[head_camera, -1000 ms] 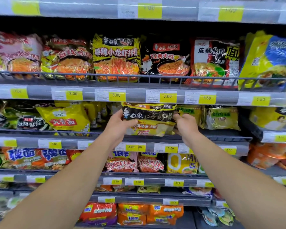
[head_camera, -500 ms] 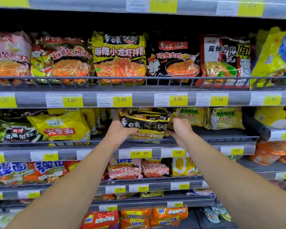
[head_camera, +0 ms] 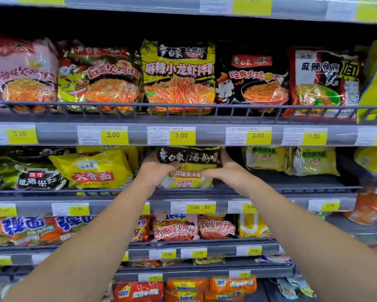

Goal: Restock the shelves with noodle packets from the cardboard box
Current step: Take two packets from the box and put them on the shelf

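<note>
Where a second ago the black-and-yellow noodle packet hung tilted at the shelf's front edge, it now stands upright on the second shelf, just under the price strip. The left hand grips its left side, thumb across the front. The right hand holds the right side, fingers lying along the lower front. A yellow packet sits to its left, pale green packets to its right.

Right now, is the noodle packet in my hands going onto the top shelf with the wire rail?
No, both the left hand and right hand hold the black and yellow noodle packet on the shelf below it.
</note>
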A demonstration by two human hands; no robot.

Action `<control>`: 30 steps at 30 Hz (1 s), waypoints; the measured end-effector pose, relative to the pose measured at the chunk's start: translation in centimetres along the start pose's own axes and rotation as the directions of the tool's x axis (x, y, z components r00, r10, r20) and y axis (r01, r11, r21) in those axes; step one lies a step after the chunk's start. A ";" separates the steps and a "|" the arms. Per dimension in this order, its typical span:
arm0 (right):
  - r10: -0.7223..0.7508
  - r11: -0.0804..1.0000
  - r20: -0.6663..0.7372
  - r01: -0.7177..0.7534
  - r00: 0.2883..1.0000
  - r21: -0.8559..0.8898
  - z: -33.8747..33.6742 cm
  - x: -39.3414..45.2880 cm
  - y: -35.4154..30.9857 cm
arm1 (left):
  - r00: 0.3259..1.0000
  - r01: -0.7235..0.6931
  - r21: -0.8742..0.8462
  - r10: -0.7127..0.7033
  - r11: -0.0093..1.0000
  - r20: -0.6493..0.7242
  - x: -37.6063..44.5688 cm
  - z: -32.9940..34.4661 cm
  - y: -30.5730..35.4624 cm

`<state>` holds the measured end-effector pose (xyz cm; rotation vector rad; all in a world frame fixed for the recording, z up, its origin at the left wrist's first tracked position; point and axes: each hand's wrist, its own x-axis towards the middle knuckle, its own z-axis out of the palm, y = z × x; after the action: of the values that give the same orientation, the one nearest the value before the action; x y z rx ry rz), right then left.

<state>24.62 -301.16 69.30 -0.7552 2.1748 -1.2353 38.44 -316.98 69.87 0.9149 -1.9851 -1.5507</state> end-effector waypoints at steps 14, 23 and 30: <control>-0.159 0.980 -0.231 0.124 0.960 -0.156 6.5 1.6 -3.2 | 0.958 -0.155 0.534 0.257 0.831 -0.123 -4.0 -1.0 -2.3; -0.108 0.888 -0.195 0.007 0.975 -0.459 6.4 0.9 -1.6 | 0.954 -0.158 0.674 0.287 0.722 -0.085 -3.8 -1.7 -2.5; -0.144 0.891 -0.046 0.110 0.988 -0.441 5.8 0.8 -1.7 | 0.953 -0.186 0.729 0.302 0.659 -0.030 -4.2 -1.8 -3.4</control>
<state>28.33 -305.86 68.07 -1.0588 2.5413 -0.8459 43.26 -315.60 67.27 0.9354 -2.5121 -0.4848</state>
